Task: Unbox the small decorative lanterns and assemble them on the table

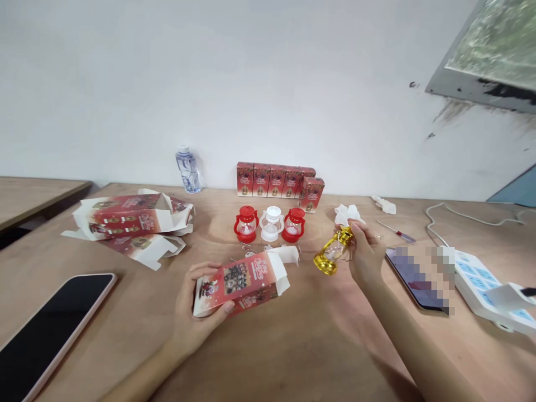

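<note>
My left hand (pixel 196 312) grips a small red printed box (pixel 243 282) lying on its side, with the white flaps at its right end open. My right hand (pixel 363 248) pinches a gold toy lantern (pixel 333 252) by its top and holds it tilted just above the wooden table (pixel 268 357), a short way right of the box's open end. Behind them stand two red lanterns (pixel 246 224) (pixel 293 224) with a white lantern (pixel 271 223) between them. Small metal pieces lie in front of those.
Several closed red boxes (pixel 276 180) line the wall beside a water bottle (pixel 187 169). Flattened opened boxes (pixel 134 223) lie at the left. A phone (pixel 46 329) lies near left, another phone (pixel 414 276), a screwdriver (pixel 397 231), a white power strip (pixel 489 287) and crumpled paper (pixel 347 213) at the right.
</note>
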The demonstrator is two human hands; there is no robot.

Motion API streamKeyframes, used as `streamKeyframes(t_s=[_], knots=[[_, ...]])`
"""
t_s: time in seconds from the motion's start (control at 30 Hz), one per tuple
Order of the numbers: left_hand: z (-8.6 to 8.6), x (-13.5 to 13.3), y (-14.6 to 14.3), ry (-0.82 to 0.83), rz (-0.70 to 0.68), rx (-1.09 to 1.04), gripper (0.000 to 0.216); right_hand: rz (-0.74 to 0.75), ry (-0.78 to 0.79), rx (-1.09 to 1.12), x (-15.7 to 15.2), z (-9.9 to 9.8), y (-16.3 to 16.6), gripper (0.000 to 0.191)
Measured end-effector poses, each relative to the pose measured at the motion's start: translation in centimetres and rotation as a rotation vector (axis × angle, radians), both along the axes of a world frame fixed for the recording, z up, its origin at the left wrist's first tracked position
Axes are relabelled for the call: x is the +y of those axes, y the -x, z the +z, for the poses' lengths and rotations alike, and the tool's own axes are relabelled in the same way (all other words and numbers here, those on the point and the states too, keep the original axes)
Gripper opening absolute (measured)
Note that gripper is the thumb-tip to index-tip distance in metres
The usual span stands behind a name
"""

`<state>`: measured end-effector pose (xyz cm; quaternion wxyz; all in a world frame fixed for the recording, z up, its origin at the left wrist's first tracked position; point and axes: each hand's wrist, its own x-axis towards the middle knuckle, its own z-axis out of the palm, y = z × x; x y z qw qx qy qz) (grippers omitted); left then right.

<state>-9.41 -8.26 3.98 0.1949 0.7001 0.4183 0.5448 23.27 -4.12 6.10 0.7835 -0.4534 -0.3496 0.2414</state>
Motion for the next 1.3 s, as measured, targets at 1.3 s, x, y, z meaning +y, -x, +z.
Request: streamKeyframes(t_s=[1.3], knots=[[-1.0, -0.5, 0.5, 0.038, -0.488, 0.207, 0.081, 0.144, -0.263, -1.435, -6.8, -3.9, 8.9, 0.059]])
